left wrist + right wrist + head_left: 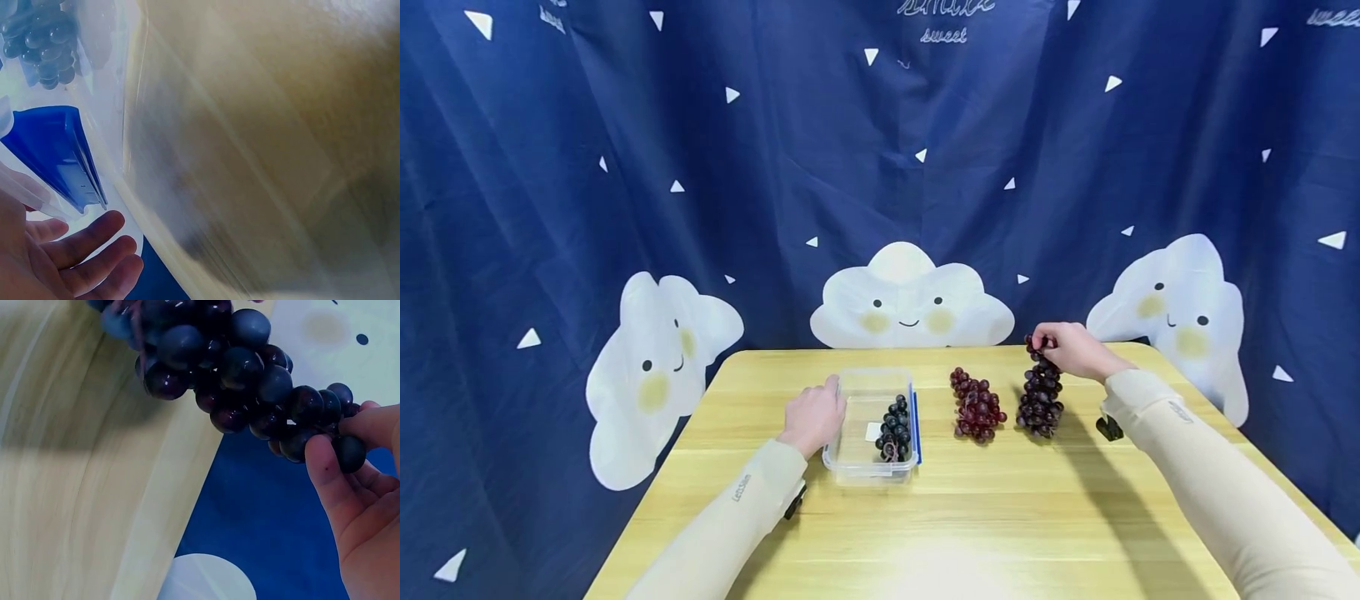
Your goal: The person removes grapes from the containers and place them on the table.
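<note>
A clear container (850, 433) has one bunch of black grapes (895, 429) lying in its right part. My left hand (814, 415) is against the container's left side, its fingers loosely extended in the left wrist view (87, 256). With thumb and fingers, my right hand (1073, 350) pinches the top end of a dark purple grape bunch (1040, 400), which hangs down at the table's right side. The right wrist view shows the grip on the end grapes (350, 453). Between container and held bunch lies a red grape bunch (979, 408).
A blue strip (916, 425) runs along the container's right side. The wooden table (1000, 517) has its back edge just behind these things, against a dark blue curtain (910, 200) with white clouds. Small black objects show under both wrists.
</note>
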`<state>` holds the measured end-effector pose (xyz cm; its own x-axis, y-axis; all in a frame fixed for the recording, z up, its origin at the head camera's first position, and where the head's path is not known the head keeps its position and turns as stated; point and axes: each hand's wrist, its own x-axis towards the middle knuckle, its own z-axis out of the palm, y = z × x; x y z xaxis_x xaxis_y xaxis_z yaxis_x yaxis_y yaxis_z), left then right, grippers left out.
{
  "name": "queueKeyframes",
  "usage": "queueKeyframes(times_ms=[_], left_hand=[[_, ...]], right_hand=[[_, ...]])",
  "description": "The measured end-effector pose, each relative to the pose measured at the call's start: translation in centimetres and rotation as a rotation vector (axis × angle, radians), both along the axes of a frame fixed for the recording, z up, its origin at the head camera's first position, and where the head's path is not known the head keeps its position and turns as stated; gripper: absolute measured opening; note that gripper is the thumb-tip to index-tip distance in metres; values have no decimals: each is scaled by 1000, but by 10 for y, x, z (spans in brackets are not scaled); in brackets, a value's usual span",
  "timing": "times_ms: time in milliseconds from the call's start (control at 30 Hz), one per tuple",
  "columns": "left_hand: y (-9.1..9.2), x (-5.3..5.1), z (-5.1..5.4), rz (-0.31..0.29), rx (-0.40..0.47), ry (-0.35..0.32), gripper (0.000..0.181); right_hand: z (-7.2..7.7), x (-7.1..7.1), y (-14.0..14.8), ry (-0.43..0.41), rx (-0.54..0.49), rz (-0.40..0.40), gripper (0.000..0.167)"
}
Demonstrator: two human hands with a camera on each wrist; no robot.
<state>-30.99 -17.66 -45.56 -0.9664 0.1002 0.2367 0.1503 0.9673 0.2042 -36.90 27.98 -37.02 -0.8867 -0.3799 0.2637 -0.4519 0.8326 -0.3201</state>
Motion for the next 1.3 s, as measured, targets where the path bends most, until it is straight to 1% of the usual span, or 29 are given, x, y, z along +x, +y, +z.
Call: queueKeyframes(times_ms=[100, 300, 467, 567, 733, 800, 933, 1067, 1167, 1300], left_hand=[[1, -1, 2, -2, -4, 5, 44], [2, -4, 4, -4, -1, 10, 45], [0, -7, 5, -3, -9, 14, 44], [0, -6, 5, 5, -15, 8, 45], [3, -4, 4, 4, -7, -3, 46], [5, -4, 4, -1, -3, 6, 46], [7, -3, 2, 1, -2, 25, 45], [6, -2, -2, 2, -2, 20, 45], [4, -2, -4, -1, 1, 18, 45], [2, -5, -5, 4, 1, 23, 45]], right_hand=[[-1, -4, 0, 3, -4, -7, 20], [-5, -12, 1, -24, 2, -29, 21], [-8, -22, -4, -46, 2, -24, 22], [-14, -29, -8, -56, 20, -13, 23], [-23, -36, -9, -107, 60, -4, 26], [-25, -38, -10, -140, 77, -8, 30], [-32, -40, -11, -209, 118, 7, 42], [-39, -38, -11, -338, 107, 17, 59], [-43, -35, -13, -396, 86, 14, 64], [-45, -32, -16, -353, 108, 60, 64]])
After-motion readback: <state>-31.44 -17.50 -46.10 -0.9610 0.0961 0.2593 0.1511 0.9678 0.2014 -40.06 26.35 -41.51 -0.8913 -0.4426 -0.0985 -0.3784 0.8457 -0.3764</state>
